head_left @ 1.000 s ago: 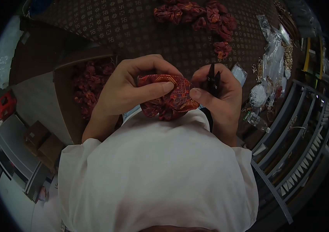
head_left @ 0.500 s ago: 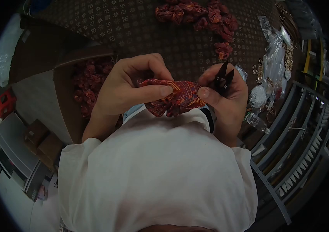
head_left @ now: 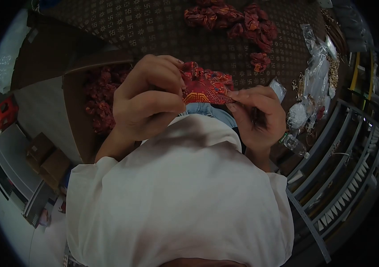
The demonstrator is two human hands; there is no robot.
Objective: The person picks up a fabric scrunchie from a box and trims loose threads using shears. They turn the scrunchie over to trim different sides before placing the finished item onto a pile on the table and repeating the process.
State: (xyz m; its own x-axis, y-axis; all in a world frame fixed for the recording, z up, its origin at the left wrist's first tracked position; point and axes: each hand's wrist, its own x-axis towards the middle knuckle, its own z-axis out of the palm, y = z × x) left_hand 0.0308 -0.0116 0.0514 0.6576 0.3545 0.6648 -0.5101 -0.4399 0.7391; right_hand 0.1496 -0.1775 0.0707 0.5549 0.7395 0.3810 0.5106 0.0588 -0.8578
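A red patterned fabric scrunchie [head_left: 208, 84] is stretched between my two hands, above my lap. My left hand [head_left: 149, 95] is closed on its left end, fingers curled with the back of the hand towards me. At the right end, my right hand [head_left: 260, 113] pinches the cloth's edge between thumb and fingertips. Something dark shows inside the right palm; the black snips seen there earlier are mostly hidden. Yellow and orange bands face up on the cloth.
More red scrunchies [head_left: 231, 22] lie on the brown patterned cloth [head_left: 162, 26] ahead. A cardboard box [head_left: 71, 113] at left holds a heap of them. On the right are clear plastic bags [head_left: 316, 66], a plastic bottle [head_left: 296, 144] and a metal rack [head_left: 332, 178].
The scrunchie has been raised and turned, now spread flatter between my hands. My left hand has rolled over its end. The snips' blades, upright before, have dropped out of sight in my right hand.
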